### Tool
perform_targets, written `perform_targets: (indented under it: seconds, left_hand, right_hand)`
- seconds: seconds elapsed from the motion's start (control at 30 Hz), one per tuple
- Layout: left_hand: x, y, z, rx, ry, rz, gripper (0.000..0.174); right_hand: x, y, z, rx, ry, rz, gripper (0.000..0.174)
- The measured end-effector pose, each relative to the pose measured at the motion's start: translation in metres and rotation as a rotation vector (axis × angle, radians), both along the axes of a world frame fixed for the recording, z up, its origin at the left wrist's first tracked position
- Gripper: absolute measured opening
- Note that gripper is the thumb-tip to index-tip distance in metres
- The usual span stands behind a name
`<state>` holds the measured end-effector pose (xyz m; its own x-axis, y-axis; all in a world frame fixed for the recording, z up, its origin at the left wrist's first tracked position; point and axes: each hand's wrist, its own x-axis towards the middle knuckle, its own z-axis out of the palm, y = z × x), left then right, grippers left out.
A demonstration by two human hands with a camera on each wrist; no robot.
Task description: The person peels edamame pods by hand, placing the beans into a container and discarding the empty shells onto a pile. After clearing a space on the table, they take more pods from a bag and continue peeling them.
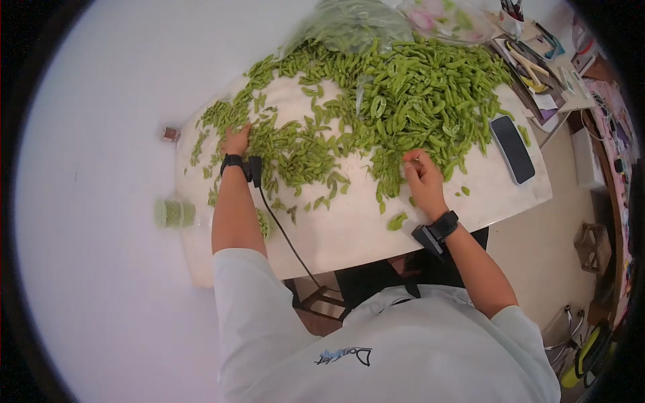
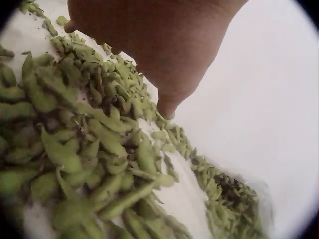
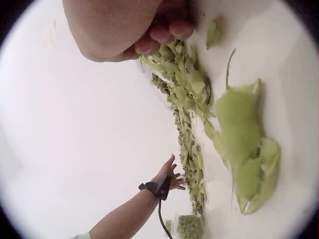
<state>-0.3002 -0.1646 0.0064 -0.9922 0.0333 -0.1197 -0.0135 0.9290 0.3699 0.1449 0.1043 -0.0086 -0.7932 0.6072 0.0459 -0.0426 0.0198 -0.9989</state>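
Green soybean pods (image 1: 289,151) lie scattered over the left part of a pale table. My left hand (image 1: 235,142) reaches in among them at the far left, fingers spread. In the left wrist view that hand (image 2: 159,45) hangs over the pods (image 2: 109,149) with its fingertips pointing down at them. At the front edge of the big pod heap (image 1: 430,94) is my right hand (image 1: 424,181), its fingers loosely curled. Nothing shows in its grasp in the right wrist view, where a few pods (image 3: 244,139) lie close to the wrist.
A clear jar of shelled beans (image 1: 176,213) stands at the left, and another container (image 1: 263,224) is partly behind my left forearm. A phone (image 1: 512,149) lies at right. Plastic bags (image 1: 356,23) lie behind the heap. A cable (image 1: 289,235) runs from my left wrist past the table edge.
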Motion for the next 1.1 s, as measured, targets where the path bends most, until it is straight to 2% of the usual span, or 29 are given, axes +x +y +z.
perform_targets:
  seconds: [0.07, 0.1, 0.2, 0.3, 0.43, 0.63, 0.77, 0.87, 0.97, 1.1]
  left_hand:
    - [-0.01, -0.003, -0.015, 0.009, 0.022, 0.045, 0.099]
    - [-0.021, -0.009, -0.028, -0.016, 0.057, -0.049, 0.095]
    - [0.0, 0.012, -0.025, -0.146, 0.03, -0.001, 0.086]
    - [0.015, 0.031, -0.018, -0.164, 0.044, -0.127, 0.076]
    - [0.098, 0.076, 0.019, -0.179, 0.071, -0.185, 0.064]
    - [0.164, 0.099, 0.016, -0.143, 0.063, -0.298, 0.068]
    - [0.208, 0.095, 0.028, -0.075, 0.097, -0.436, 0.084]
    - [0.231, 0.089, 0.029, -0.179, 0.121, -0.503, 0.089]
    - [0.241, 0.087, 0.021, -0.233, 0.23, -0.514, 0.09]
    - [0.242, 0.089, 0.005, -0.27, 0.459, -0.494, 0.075]
  right_hand:
    - [-0.002, -0.001, 0.001, 0.044, -0.001, -0.023, 0.011]
    - [-0.001, -0.002, 0.004, 0.056, 0.002, -0.038, 0.011]
    - [-0.003, -0.006, 0.003, 0.072, -0.023, -0.054, 0.011]
    - [-0.003, -0.003, 0.001, 0.125, -0.043, -0.054, 0.012]
    - [-0.003, -0.005, 0.001, 0.173, -0.011, -0.055, 0.012]
    - [-0.002, -0.004, 0.004, 0.17, -0.063, -0.018, 0.014]
    - [-0.002, -0.002, -0.003, 0.231, -0.05, -0.027, 0.014]
    - [-0.002, -0.002, -0.003, 0.212, -0.046, -0.017, 0.013]
    - [-0.003, -0.004, 0.0, 0.226, -0.011, -0.018, 0.013]
    - [-0.002, -0.002, -0.003, 0.245, -0.036, -0.009, 0.014]
